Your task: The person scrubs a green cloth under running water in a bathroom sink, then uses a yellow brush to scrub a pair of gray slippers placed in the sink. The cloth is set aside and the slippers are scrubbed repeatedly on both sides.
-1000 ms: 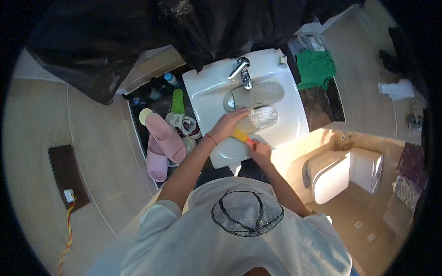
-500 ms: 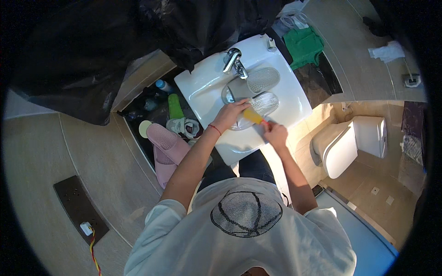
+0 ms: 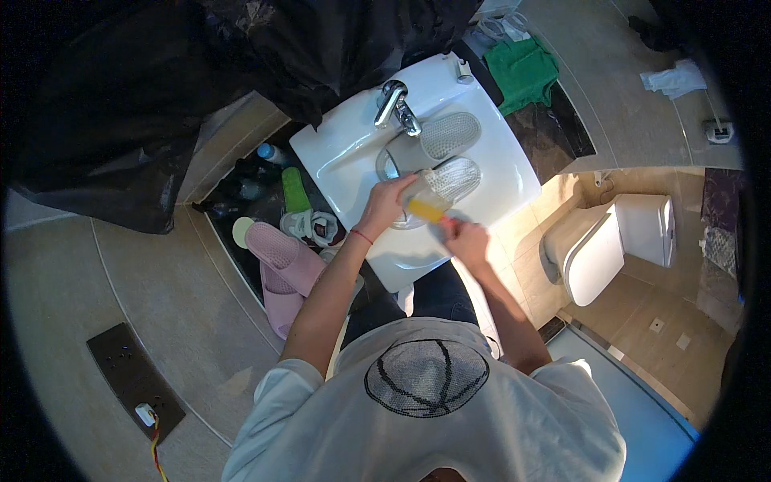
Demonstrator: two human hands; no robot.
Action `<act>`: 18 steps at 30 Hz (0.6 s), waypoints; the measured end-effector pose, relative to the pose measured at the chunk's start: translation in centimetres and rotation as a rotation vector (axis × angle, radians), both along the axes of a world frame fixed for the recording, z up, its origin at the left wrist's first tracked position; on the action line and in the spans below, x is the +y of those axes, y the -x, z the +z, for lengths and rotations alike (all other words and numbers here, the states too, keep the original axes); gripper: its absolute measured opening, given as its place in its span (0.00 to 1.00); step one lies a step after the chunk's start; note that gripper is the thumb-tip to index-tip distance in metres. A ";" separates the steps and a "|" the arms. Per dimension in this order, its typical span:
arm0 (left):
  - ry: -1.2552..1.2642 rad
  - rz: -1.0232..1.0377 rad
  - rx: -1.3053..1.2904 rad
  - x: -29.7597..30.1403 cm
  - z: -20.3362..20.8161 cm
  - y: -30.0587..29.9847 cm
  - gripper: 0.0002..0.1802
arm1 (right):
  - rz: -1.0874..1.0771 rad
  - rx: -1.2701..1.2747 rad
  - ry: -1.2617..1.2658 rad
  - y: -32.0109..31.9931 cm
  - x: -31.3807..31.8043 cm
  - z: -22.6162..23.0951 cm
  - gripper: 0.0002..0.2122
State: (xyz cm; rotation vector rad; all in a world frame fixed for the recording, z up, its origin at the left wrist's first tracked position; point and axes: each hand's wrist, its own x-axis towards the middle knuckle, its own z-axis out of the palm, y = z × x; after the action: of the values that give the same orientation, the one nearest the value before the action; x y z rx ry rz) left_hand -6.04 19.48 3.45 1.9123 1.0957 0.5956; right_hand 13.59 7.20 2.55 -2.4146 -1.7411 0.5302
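- A bathroom with pale beige floor tiles, seen from above; a white washbasin (image 3: 490, 157) stands in the middle, a chrome tap (image 3: 395, 103) at its back edge.
- A large black plastic sheet (image 3: 161, 88) covers the far left side of the room, reaching to the basin's back edge.
- In the bowl lie two grey slippers: one grey slipper (image 3: 450, 134) just beside the tap, and a second grey slipper (image 3: 458, 178) nearer the front edge, sole ribbing upward.
- The left hand (image 3: 389, 201) is closed around the heel end of the second grey slipper, pinning it against the bowl.
- The right hand (image 3: 466, 239) is at the basin's front edge, fingers wrapped on the handle of a yellow brush (image 3: 426, 210), whose head lies against the held slipper.
- Left of the basin, on a dark floor strip, rest a pair of pink slippers (image 3: 281, 261), a green bottle (image 3: 294, 189) and small containers.
- A green cloth (image 3: 524, 68) lies by the basin's back right corner.
- A white toilet (image 3: 598, 245) stands to the right, lid down.
- A dark mat (image 3: 132, 377) with a small white device lies on the floor at lower left.
- The person wears a pale shirt with a round print.
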 end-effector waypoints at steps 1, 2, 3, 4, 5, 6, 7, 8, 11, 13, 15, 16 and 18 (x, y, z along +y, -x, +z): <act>0.014 0.066 0.005 -0.3 -0.3 0.2 0.29 | 0.116 0.052 0.015 1.5 -0.1 -0.1 0.20; -0.018 0.138 -0.008 -0.8 -0.5 0.8 0.28 | 0.145 0.034 0.002 2.9 0.5 0.6 0.21; -0.048 0.205 -0.022 -1.4 -0.5 1.4 0.27 | 0.088 0.013 -0.028 2.3 0.7 -0.5 0.21; -0.076 0.271 -0.034 -2.3 -0.6 2.0 0.26 | 0.031 -0.008 -0.055 1.8 1.6 -0.6 0.21; -0.107 0.313 0.001 -3.2 -0.6 2.6 0.25 | -0.033 0.074 -0.081 0.8 2.3 -0.6 0.21; -0.142 0.355 0.030 -4.0 -0.5 2.9 0.24 | -0.095 0.150 -0.111 0.0 3.5 1.5 0.22; -0.178 0.397 0.059 -4.8 -0.5 3.2 0.23 | -0.095 0.174 -0.094 -0.3 3.9 2.3 0.23; -0.169 0.403 0.062 -5.7 -0.4 3.3 0.23 | -0.024 0.105 -0.094 0.1 3.4 1.3 0.23; -0.160 0.394 0.072 -7.7 -0.5 2.5 0.20 | 0.187 0.015 -0.025 2.5 1.7 -0.3 0.24; -0.110 0.428 0.059 -8.6 -0.4 2.2 0.19 | 0.105 -0.031 0.005 1.3 3.3 0.3 0.22; -0.107 0.444 0.057 -8.8 -0.2 2.1 0.18 | -0.014 0.027 -0.020 -0.6 4.6 1.6 0.21; 0.005 0.436 0.077 -8.5 0.1 1.9 0.19 | -0.036 0.046 -0.031 -1.2 5.0 3.0 0.21; 0.228 0.417 0.116 -7.5 0.9 1.7 0.20 | -0.087 0.105 -0.081 -1.9 4.6 2.7 0.22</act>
State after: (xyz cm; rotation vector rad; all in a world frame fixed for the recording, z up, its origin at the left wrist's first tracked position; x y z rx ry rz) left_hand -7.73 11.93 4.36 1.5455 1.5860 0.5599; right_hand 15.53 11.82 5.30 -2.3497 -1.5767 0.5531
